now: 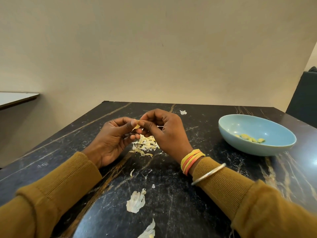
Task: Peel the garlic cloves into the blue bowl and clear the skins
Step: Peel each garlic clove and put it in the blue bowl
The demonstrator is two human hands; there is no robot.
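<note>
Fingers (135, 123) of both hands pinch one garlic clove (137, 126), half-peeled; several peeled cloves (250, 138) sit in the blue bowl (281, 134); skins (145, 146) litter the table (205, 169), uncleared.

Plain cream wall (154, 48) beyond the left hand (113, 138) and right hand (163, 133), with a few small marks. Under both hands is a black marble-look tabletop (171, 194) with white and golden veins, glossy. Far left of the left hand, against the wall, is the corner of a second table (15, 98), white top, dark edge. Far right of the right hand, past the tabletop's corner, is a dark seat back (303, 97) with a brighter side wall (313, 54) above it. Light soft and even, shadows faint.
</note>
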